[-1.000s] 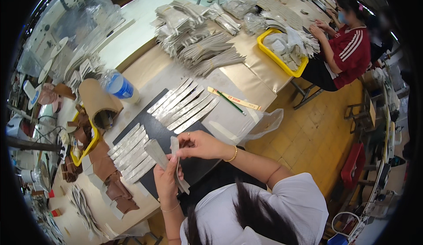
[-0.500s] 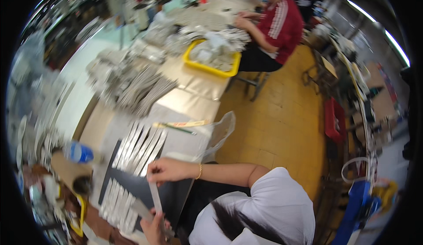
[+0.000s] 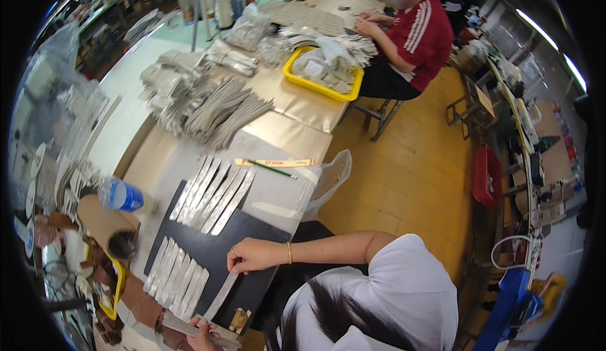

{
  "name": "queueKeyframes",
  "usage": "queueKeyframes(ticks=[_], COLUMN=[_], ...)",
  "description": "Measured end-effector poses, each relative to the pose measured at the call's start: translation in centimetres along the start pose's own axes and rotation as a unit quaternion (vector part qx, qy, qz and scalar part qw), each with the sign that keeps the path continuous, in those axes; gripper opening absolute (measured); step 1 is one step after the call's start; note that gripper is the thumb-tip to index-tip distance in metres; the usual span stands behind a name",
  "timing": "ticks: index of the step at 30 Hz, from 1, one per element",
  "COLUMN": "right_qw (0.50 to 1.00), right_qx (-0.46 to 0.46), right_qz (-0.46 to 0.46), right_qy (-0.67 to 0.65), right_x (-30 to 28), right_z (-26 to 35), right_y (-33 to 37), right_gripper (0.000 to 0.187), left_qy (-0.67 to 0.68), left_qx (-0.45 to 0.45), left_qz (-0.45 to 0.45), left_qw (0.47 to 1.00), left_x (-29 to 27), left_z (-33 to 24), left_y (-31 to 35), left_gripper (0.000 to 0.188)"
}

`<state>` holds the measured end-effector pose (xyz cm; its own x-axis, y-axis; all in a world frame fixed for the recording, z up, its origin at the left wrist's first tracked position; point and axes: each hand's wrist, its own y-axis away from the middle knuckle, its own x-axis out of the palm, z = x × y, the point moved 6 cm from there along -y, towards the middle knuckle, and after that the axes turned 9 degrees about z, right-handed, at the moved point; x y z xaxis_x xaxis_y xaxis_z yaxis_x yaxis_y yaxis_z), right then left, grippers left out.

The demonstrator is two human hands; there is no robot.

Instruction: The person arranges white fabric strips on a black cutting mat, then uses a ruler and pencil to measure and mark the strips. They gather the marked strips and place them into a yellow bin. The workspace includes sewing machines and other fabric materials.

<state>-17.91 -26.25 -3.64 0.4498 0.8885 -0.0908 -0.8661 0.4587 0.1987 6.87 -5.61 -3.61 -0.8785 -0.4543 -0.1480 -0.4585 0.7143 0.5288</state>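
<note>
My right hand (image 3: 257, 255), with a bracelet at the wrist, pinches the upper end of a pale grey strip (image 3: 222, 295). At the bottom of the view, my left hand (image 3: 205, 336) is closed round the strip's lower end and a bundle of similar strips (image 3: 180, 326); some fingers are hidden or cut off. Under the strip lies a black board (image 3: 208, 249). A row of shiny pale strips (image 3: 211, 196) overlaps its far edge, and a second row of strips (image 3: 175, 275) lies along its near left. A small yellowish piece (image 3: 240, 319) shows near the board's lower corner.
Beyond the board lie a green pencil (image 3: 273, 170), a flat wooden stick (image 3: 297, 162) and piles of grey strips (image 3: 218, 111). A yellow basket (image 3: 350, 94) stands farther back, near a seated co-worker (image 3: 420, 35). At left are a blue-labelled bottle (image 3: 126, 196) and a cardboard tube (image 3: 104, 218).
The view has shifted slightly. My right hand has come nearer the lower row, and my left hand has moved down and left. The strip between them stays gripped.
</note>
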Motion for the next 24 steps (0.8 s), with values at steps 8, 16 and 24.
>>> queueKeyframes(ticks=[8, 16, 24], right_qw=[0.998, 0.993, 0.962], right_qx=[0.020, 0.065, 0.019], right_qz=[-0.028, 0.002, -0.020], right_qy=[0.047, 0.096, 0.273], right_x=[1.9, 2.5, 3.3], right_z=[1.6, 1.5, 2.1], right_y=[-3.4, -5.9, -6.8], right_gripper=[0.014, 0.024, 0.032], left_qy=[0.175, 0.214, 0.135], left_qx=[0.075, 0.060, 0.046], left_qz=[-0.074, -0.130, -0.157], left_qw=[0.979, 0.966, 0.977], left_x=[-4.3, -3.4, -3.6], left_z=[4.9, 2.8, 1.8], left_y=[-2.2, -2.2, -1.9], left_gripper=[0.037, 0.030, 0.030])
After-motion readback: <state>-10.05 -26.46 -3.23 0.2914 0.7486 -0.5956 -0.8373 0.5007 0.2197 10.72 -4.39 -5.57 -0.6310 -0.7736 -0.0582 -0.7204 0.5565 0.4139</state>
